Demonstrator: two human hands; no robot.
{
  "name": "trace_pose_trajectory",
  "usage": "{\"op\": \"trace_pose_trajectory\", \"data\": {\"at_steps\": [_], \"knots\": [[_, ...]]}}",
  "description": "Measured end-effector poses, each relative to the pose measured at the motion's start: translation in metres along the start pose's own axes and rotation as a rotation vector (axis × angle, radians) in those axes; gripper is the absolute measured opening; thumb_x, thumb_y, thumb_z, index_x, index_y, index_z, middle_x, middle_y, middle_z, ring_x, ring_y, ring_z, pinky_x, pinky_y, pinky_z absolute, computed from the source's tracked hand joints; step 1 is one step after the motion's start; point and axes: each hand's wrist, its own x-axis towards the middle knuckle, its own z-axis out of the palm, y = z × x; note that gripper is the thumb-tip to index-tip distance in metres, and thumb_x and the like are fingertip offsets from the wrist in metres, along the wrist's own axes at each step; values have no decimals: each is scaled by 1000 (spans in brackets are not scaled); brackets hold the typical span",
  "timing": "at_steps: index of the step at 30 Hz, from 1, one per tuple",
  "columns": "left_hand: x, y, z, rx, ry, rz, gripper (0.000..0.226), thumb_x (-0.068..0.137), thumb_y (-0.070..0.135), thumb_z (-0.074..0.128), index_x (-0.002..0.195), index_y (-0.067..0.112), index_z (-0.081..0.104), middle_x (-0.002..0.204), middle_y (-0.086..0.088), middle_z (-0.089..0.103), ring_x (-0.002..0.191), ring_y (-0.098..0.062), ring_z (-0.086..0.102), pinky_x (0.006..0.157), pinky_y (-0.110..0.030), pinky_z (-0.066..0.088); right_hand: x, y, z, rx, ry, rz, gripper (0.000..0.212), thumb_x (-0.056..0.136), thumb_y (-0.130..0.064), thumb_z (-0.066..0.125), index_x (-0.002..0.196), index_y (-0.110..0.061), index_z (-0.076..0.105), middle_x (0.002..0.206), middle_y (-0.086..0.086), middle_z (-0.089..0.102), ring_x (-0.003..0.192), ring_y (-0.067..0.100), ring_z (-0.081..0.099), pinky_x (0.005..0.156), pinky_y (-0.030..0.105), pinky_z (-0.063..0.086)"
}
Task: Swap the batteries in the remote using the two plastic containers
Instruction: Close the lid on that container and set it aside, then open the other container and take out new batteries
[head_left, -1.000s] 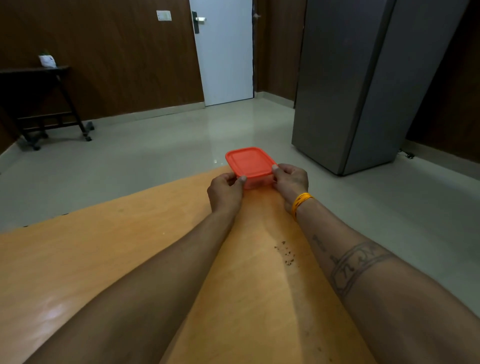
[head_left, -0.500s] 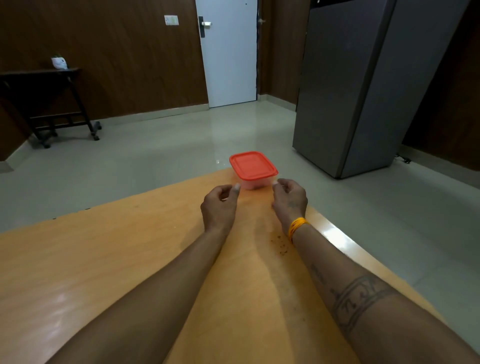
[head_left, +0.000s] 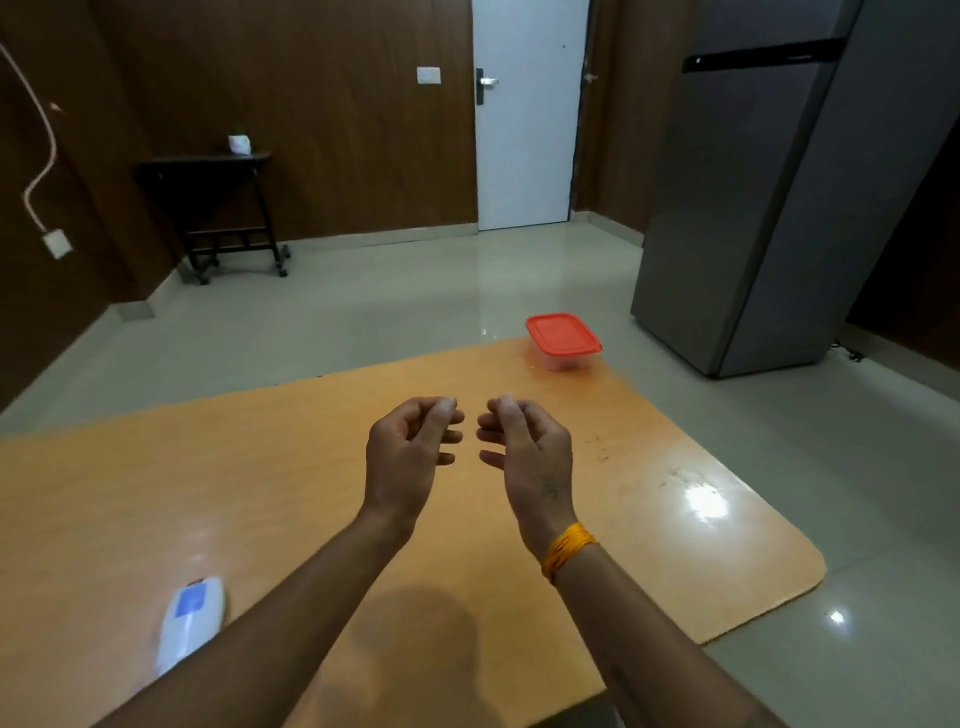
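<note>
Nothing is being held; the left hand (head_left: 410, 457) and right hand (head_left: 524, 457) are being kept loosely curled above the desk (head_left: 675, 519); the red-lidded container (head_left: 563, 340) is being left at the far edge, where it could be knocked off; the remote (head_left: 189, 623) is lying near-left.
</note>
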Motion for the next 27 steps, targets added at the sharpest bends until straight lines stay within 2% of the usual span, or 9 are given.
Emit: {"op": "trace_pose_trajectory", "data": {"at_steps": [11,15,20,24,27], "knots": [[-120,33,-171,-22,215,-19,24,106,25,57,106,11,76,101,-7,80,89,-25,76,70,-36,62,-153,-5,93,80,-197,8,28,107,-34,54,100,-17,75,94,4,77,91,19,75,76,39,65],[-145,31,-234,3,289,-95,23,104,28,58,102,14,77,100,-6,81,85,-23,76,72,-40,60,-188,4,144,93,-284,54,28,107,-31,53,99,-15,75,93,6,78,91,20,75,76,39,65],[-165,19,-304,25,403,-156,21,102,28,62,101,14,77,99,-6,81,83,-20,74,70,-37,59,-220,18,213,60,-413,48,25,105,-30,57,95,-17,76,91,5,78,92,21,75,76,40,64],[-168,-2,-363,132,539,-174,15,101,26,65,104,16,76,96,-3,80,85,-21,76,70,-39,61,-240,37,266,-41,-516,26,20,102,-30,59,95,-18,74,91,3,77,92,20,73,80,49,64],[-164,-24,-406,294,651,-187,8,96,29,68,99,25,75,90,2,77,85,-25,76,75,-47,65,-245,57,304,-153,-614,-49,15,97,-28,65,109,-25,73,102,-7,77,97,12,72,87,44,62]]}}
